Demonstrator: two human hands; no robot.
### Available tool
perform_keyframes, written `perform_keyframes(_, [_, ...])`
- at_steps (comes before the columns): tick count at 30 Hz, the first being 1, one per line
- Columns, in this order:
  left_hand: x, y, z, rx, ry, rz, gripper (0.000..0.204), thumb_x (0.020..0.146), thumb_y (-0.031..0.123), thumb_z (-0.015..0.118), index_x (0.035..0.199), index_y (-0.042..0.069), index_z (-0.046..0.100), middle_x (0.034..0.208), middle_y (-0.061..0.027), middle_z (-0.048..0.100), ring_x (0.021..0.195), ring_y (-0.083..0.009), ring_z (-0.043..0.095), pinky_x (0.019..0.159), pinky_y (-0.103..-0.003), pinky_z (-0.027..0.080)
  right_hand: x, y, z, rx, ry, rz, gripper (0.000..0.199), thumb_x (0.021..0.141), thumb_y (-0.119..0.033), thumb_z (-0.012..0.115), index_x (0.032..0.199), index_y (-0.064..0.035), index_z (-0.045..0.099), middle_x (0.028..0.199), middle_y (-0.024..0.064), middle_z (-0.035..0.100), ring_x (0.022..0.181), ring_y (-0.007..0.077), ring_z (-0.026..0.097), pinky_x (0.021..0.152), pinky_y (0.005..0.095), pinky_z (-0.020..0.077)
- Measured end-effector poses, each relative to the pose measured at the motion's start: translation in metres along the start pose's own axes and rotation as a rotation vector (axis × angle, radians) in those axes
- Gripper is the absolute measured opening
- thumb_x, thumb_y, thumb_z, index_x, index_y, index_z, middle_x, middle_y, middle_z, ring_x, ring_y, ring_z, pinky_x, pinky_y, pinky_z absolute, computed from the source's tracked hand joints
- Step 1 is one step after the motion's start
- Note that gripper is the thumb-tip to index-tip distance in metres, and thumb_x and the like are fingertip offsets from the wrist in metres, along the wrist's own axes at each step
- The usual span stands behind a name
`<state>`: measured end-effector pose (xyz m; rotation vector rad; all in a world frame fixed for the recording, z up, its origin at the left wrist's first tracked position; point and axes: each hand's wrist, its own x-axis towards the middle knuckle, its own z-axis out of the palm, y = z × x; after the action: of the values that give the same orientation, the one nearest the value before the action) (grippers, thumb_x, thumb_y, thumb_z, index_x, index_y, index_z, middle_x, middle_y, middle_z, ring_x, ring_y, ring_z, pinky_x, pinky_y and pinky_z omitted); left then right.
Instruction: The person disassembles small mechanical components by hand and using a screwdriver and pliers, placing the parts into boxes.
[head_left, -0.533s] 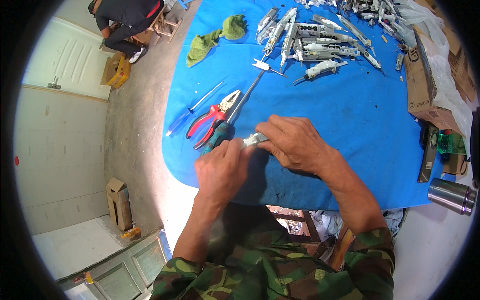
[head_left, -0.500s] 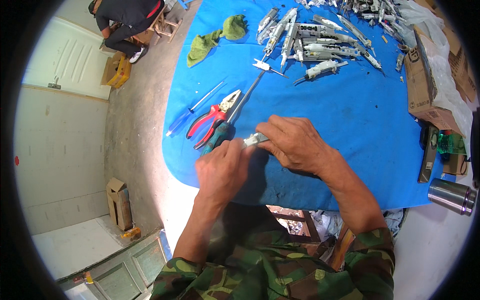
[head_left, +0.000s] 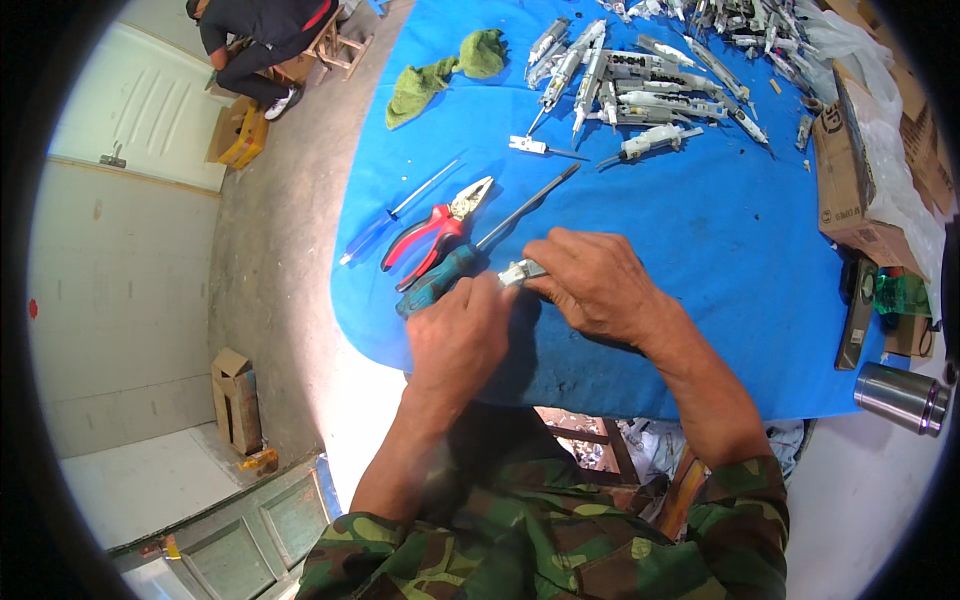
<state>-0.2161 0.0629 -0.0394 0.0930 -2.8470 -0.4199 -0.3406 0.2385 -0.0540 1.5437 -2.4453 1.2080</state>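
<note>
A small grey-white plastic and metal part (head_left: 518, 272) is held between the person's two hands, above the near portion of a bench covered with bright blue cloth (head_left: 720, 270). The left hand (head_left: 458, 335) has its fingers closed around the part's left end, and the right hand (head_left: 598, 285) pinches the other end between thumb and fingers; the middle shows in the gap. Just beside the left hand lies a long screwdriver with a teal handle and steel shaft (head_left: 437, 283), then pliers with red-and-black grips (head_left: 443, 235) and a slim screwdriver with a translucent blue handle (head_left: 369, 236). Farther back are a crumpled green cloth (head_left: 420, 92) and a loose heap of elongated grey-white assemblies (head_left: 650, 100). An open brown cardboard box (head_left: 845, 185) stands at the right, with a brushed-steel cylindrical cup (head_left: 898, 397) nearer the person.
</note>
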Motion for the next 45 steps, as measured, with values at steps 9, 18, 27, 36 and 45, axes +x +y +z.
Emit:
perform_keyframes(9, [-0.004,0.0,0.012,-0.038,0.061,-0.036,0.013,0.098,0.019,0.072,0.096,0.008,0.065,0.079,-0.0117,0.065,0.067,-0.0336,0.066,0.056,-0.043,0.048,0.001,-0.002,0.002,0.004,0.038,-0.002,0.032,0.086,-0.014,0.081,0.113,-0.0057,0.064,0.088,0.0127,0.06,0.079,0.0367,0.063,0.067,0.0459,0.0501])
perform_keyframes(18, [-0.003,0.003,0.019,-0.082,0.135,-0.045,0.015,0.098,0.016,0.072,0.091,0.007,0.063,0.074,-0.0125,0.063,0.064,-0.0344,0.065,0.056,-0.043,0.048,0.002,-0.006,0.0,-0.02,0.011,0.054,0.021,0.092,-0.016,0.074,0.105,-0.0052,0.063,0.088,0.0141,0.062,0.083,0.0368,0.066,0.068,0.0463,0.0522])
perform_keyframes(27, [0.0,0.01,0.022,-0.113,0.189,-0.07,0.017,0.099,0.016,0.071,0.088,0.007,0.06,0.074,-0.0145,0.064,0.064,-0.0371,0.065,0.054,-0.045,0.047,0.0,-0.006,0.002,-0.063,0.043,0.075,0.021,0.093,-0.015,0.074,0.107,-0.0041,0.064,0.091,0.0157,0.064,0.082,0.0383,0.067,0.067,0.0466,0.0531])
perform_keyframes(36, [0.003,0.015,0.033,-0.05,0.251,-0.102,0.025,0.099,0.023,0.07,0.083,0.01,0.057,0.069,-0.0104,0.061,0.057,-0.0334,0.064,0.049,-0.045,0.047,-0.002,-0.005,0.006,-0.116,0.087,0.093,0.022,0.094,-0.016,0.074,0.109,-0.0027,0.065,0.089,0.0166,0.066,0.079,0.0382,0.069,0.063,0.0455,0.0534])
perform_keyframes(45, [0.008,0.025,0.03,-0.02,0.177,-0.169,0.023,0.102,0.025,0.064,0.087,0.009,0.056,0.072,-0.0122,0.065,0.059,-0.037,0.066,0.052,-0.048,0.05,-0.003,-0.004,0.01,-0.167,0.152,0.12,0.02,0.094,-0.02,0.074,0.104,-0.0064,0.064,0.086,0.0143,0.065,0.076,0.0379,0.069,0.061,0.0466,0.0524])
